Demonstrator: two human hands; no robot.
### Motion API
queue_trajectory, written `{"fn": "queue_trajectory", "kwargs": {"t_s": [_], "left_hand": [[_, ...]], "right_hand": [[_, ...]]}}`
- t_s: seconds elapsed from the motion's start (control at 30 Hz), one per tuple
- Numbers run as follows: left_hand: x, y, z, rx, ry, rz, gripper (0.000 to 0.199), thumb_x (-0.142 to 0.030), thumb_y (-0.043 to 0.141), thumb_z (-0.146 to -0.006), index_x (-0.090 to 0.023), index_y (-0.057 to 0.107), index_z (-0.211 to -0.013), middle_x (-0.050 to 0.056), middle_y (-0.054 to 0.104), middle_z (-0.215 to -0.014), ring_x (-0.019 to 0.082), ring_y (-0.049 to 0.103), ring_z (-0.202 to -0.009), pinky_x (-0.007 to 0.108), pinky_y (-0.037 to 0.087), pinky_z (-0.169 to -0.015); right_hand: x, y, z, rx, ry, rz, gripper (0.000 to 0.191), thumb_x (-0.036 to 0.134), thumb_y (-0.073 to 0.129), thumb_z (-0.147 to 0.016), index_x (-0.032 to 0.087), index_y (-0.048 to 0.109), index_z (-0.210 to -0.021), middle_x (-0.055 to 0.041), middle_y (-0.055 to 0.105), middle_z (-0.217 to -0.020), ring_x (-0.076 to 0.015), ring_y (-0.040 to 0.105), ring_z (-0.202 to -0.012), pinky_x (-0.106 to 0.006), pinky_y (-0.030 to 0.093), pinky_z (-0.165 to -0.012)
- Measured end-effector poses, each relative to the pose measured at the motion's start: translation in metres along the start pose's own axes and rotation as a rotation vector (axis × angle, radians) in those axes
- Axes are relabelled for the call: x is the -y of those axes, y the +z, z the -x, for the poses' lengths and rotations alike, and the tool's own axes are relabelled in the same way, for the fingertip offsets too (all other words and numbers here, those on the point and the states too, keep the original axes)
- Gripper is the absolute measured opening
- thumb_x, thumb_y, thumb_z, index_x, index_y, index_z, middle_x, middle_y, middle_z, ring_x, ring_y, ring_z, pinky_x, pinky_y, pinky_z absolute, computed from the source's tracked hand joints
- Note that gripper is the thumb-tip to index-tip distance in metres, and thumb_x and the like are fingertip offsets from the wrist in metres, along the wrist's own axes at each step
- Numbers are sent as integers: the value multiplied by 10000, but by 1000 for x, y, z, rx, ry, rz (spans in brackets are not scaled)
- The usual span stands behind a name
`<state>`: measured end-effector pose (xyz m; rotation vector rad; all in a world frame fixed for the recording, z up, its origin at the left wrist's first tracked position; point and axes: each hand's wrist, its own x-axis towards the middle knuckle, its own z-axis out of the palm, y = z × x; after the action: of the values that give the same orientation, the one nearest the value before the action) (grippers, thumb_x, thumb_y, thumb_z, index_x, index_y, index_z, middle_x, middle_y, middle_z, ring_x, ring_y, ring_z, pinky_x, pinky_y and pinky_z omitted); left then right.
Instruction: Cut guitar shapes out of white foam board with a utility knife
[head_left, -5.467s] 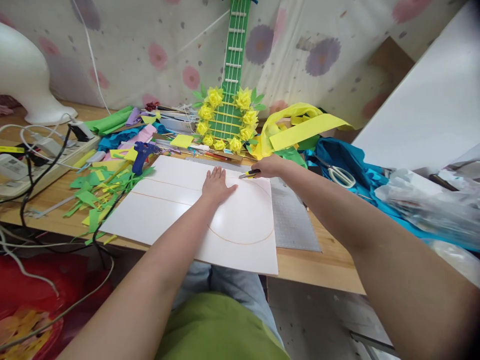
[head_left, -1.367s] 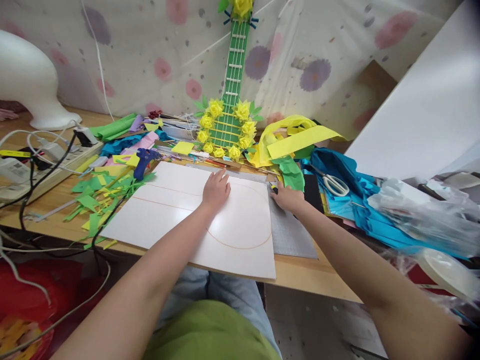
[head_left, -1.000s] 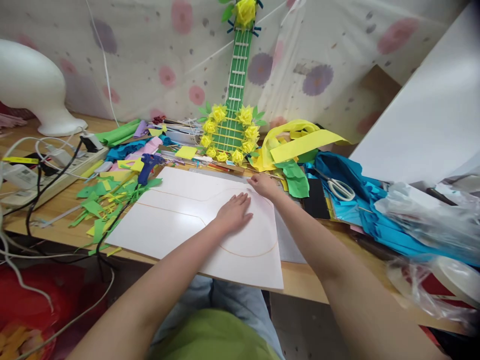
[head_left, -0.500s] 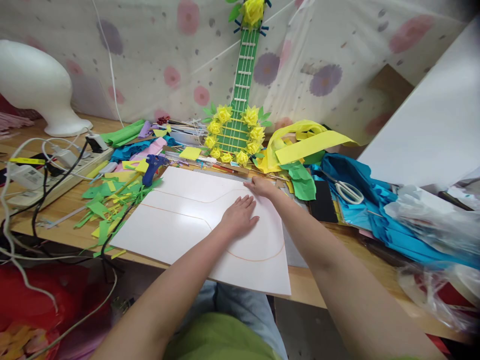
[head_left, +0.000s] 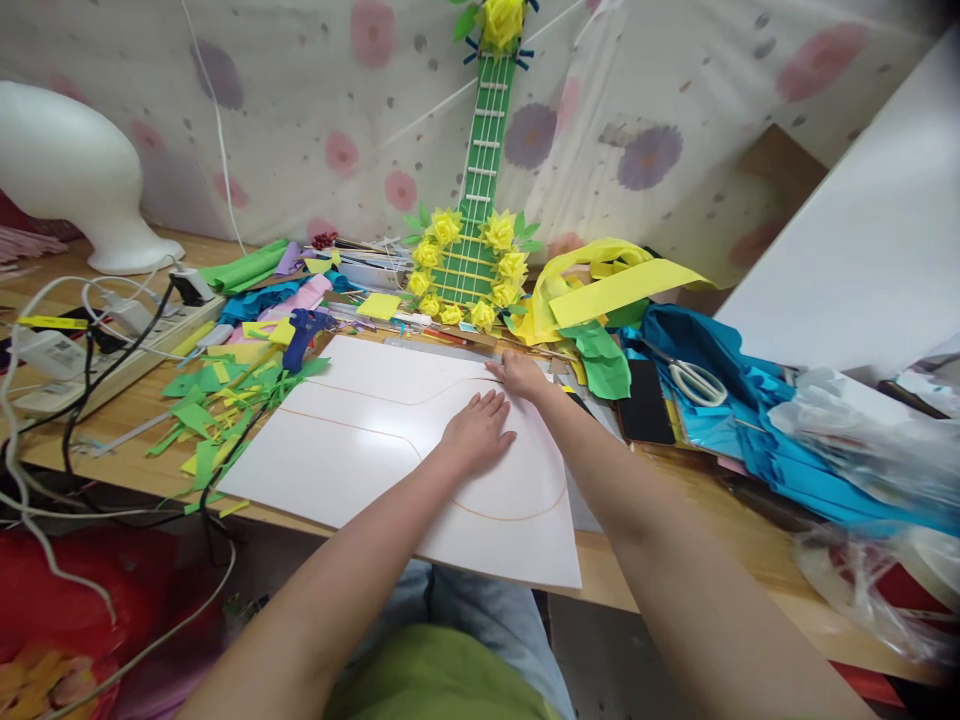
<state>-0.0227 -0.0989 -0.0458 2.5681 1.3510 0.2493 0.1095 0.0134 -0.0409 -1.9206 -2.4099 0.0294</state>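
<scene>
A white board [head_left: 330, 470] lies at the table's front edge, with a guitar-like outline drawn on it in thin orange line. My left hand [head_left: 478, 432] rests flat on the board inside the rounded part of the outline, fingers spread. Just beyond it, my right hand [head_left: 519, 375] is at the board's far right edge, its fingers bent together over the line. What those fingers hold is too small to make out. Behind the board stands a green guitar model [head_left: 480, 190] with yellow paper flowers.
Green and yellow scraps [head_left: 202, 415], a blue glue gun [head_left: 304, 335] and a power strip [head_left: 112, 355] lie left. Yellow paper [head_left: 630, 295], scissors [head_left: 697, 383], a black phone [head_left: 646, 402] and blue paper [head_left: 787, 450] lie right. A white foam head [head_left: 71, 170] stands back left.
Both hands stay almost where they were on the board. A small dark object with a yellow bit now shows beside the right wrist.
</scene>
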Motion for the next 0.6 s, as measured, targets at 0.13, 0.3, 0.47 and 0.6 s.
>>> {"fn": "queue_trajectory", "kwargs": {"t_s": [0.13,0.3,0.47,0.6], "left_hand": [[-1,1,-6,-8,-13,1,586,-403,310,-898,-52,335,-1366,140,250,-1472,222,163,-1376,371,118,-1134],[-1,5,-17,-34,-39,18,573,-402,320,-894,-60,354,-1352,145,278,-1461,225,187,-1370,380,140,-1128],[-2,9,-24,-91,-83,16,554,-391,339,-884,-67,391,-1330,144,313,-1445,229,217,-1361,392,148,-1126],[-7,11,-28,-133,-138,27,545,-375,349,-883,-60,394,-1325,151,321,-1440,241,228,-1357,405,149,-1125]], "right_hand": [[0,1,-2,-57,-30,30,442,467,320,-913,89,517,-1029,-180,618,-1007,-249,556,-998,-315,378,-818],[-6,-15,-7,-120,-20,67,390,396,340,-917,79,511,-1063,-195,576,-1069,-250,512,-1042,-329,356,-879],[-31,-44,11,26,94,100,338,371,438,-861,116,523,-1067,-171,590,-1085,-266,528,-1035,-340,390,-842],[-49,-55,50,217,227,140,388,399,494,-820,143,517,-1111,-169,586,-1131,-281,550,-1048,-360,425,-803]]}}
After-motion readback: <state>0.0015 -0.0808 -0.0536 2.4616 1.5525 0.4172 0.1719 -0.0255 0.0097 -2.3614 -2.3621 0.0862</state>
